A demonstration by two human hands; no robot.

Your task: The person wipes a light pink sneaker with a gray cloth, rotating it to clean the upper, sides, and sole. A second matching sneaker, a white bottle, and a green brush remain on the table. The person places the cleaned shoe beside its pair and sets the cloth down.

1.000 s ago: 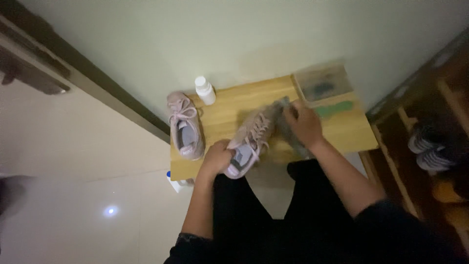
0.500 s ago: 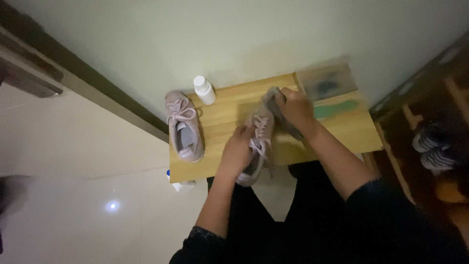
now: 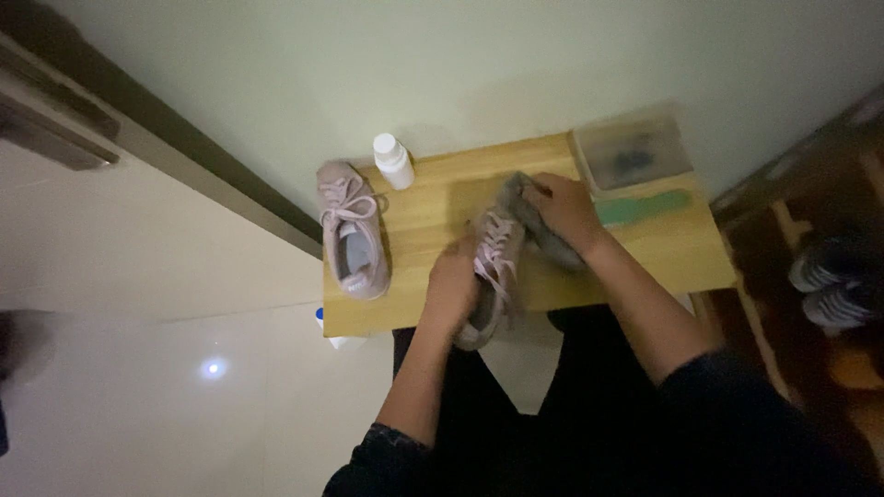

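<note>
The left hand (image 3: 451,285) wraps its fingers around a pale pink sneaker (image 3: 493,276) at the front edge of the wooden desk (image 3: 663,253) — its heel half hidden under the hand. The right hand (image 3: 564,210) grips a grey cloth (image 3: 543,235) against the toe; the cloth blurs into shadow. A second sneaker (image 3: 353,230) lies well to the left, near a white bottle (image 3: 392,161).
</note>
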